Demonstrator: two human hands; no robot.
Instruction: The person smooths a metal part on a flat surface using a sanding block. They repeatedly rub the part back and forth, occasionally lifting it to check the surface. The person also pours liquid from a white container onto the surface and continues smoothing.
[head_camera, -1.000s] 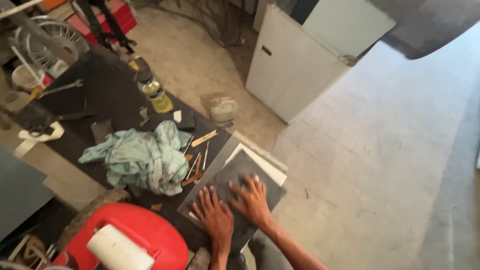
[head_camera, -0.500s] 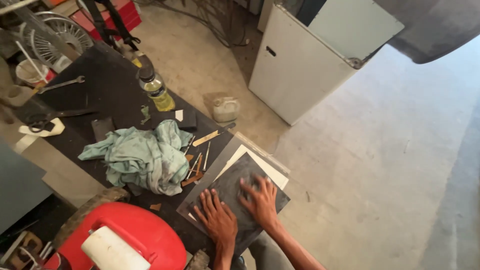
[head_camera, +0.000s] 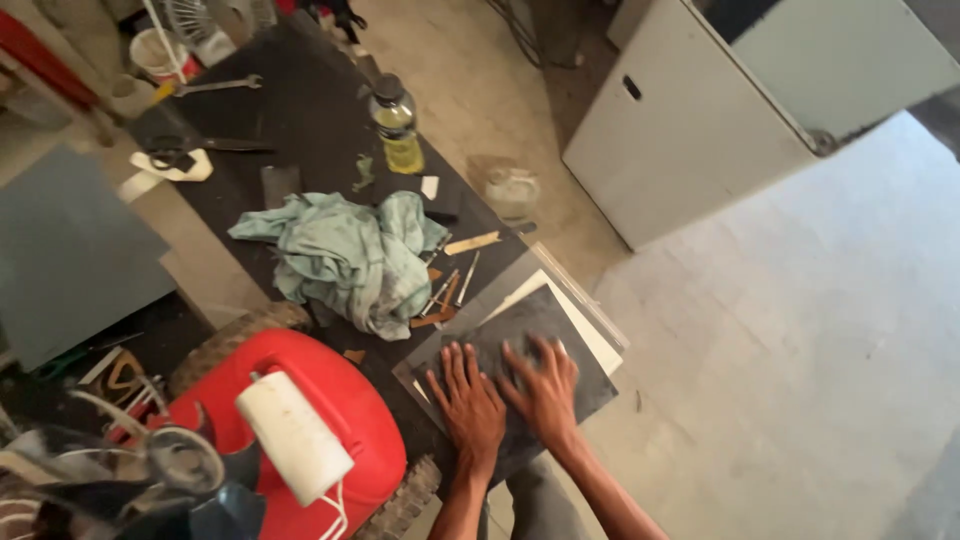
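Observation:
Both my hands lie flat, fingers spread, on a dark grey sheet (head_camera: 520, 335) at the near corner of a black worktable (head_camera: 310, 130). My left hand (head_camera: 468, 405) presses the sheet's near left part. My right hand (head_camera: 545, 388) rests just right of it, a little blurred. Under the dark sheet lies a white sheet (head_camera: 590, 345) whose edge shows at the right. Neither hand holds anything.
A crumpled pale green cloth (head_camera: 345, 255), small tools and wood strips (head_camera: 450, 285), a bottle of yellow liquid (head_camera: 398, 125), a wrench (head_camera: 215, 86) and scissors lie on the table. A red canister with a white roll (head_camera: 300, 435) stands near left. A white cabinet (head_camera: 720, 120) stands on the concrete floor.
My view has shifted slightly, so the table looks lower and further right in the frame. Both hands stay flat on the dark sheet; the right hand has slid a little.

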